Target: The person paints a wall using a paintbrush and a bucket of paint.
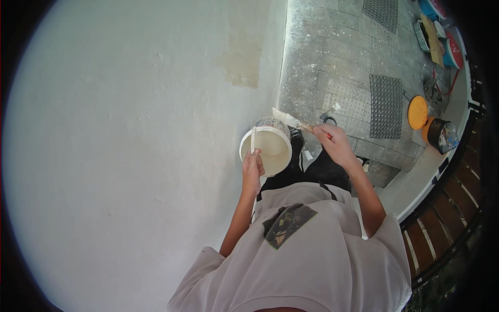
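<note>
My left hand (252,169) is closed round the pale handle of a white plastic bucket (287,136), which hangs in front of my legs beside the wall. Whitish paint or a similar liquid (273,151) shows inside it. My right hand (335,144) grips a paintbrush (291,120) by its handle, to the right of the bucket. The brush's pale bristles point left, just beyond the bucket's far rim. On the left, a large whitish wall (135,130) bears a beige patch (243,62) near its right edge.
Grey paving (312,52) is spattered with white. Textured dark mats (385,106) lie on it. Along the right stand an orange container (434,134), a round orange lid (418,113) and a blue-and-red bucket (453,52). A slatted wooden railing (436,223) runs at lower right.
</note>
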The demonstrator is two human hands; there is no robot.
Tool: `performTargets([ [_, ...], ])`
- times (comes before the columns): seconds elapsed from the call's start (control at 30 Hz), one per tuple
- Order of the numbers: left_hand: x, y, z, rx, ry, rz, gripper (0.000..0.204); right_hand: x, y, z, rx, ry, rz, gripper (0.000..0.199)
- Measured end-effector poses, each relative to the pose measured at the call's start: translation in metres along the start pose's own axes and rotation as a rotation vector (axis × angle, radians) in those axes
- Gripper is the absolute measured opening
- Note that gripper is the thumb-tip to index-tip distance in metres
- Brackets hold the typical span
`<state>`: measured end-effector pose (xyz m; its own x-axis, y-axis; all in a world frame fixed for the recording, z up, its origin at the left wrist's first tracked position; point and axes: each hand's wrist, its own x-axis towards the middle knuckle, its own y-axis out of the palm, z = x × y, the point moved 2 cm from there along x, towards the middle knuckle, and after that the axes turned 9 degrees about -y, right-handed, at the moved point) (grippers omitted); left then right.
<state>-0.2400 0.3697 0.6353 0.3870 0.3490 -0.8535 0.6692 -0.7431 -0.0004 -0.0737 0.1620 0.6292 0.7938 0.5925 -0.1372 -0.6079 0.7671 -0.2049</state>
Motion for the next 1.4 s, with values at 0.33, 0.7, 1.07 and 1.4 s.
performTargets([
  [0.33,-0.026,0.039,-0.032,-0.11,0.159,0.009,0.027,-0.032,-0.022,0.056,-0.363,-0.231,0.237,0.018],
  [0.7,-0.05,0.091,-0.034,-0.21,0.191,0.103,0.031,0.02,0.05,0.038,-1.056,-0.53,0.679,0.012],
  [1.07,-0.064,0.122,-0.025,-0.275,0.18,0.18,0.038,0.033,0.051,-0.017,-1.102,-0.638,0.508,0.015],
  [1.4,-0.061,0.118,-0.027,-0.329,0.194,0.155,0.04,-0.001,0.027,0.01,-0.9,-0.589,0.505,0.015],
])
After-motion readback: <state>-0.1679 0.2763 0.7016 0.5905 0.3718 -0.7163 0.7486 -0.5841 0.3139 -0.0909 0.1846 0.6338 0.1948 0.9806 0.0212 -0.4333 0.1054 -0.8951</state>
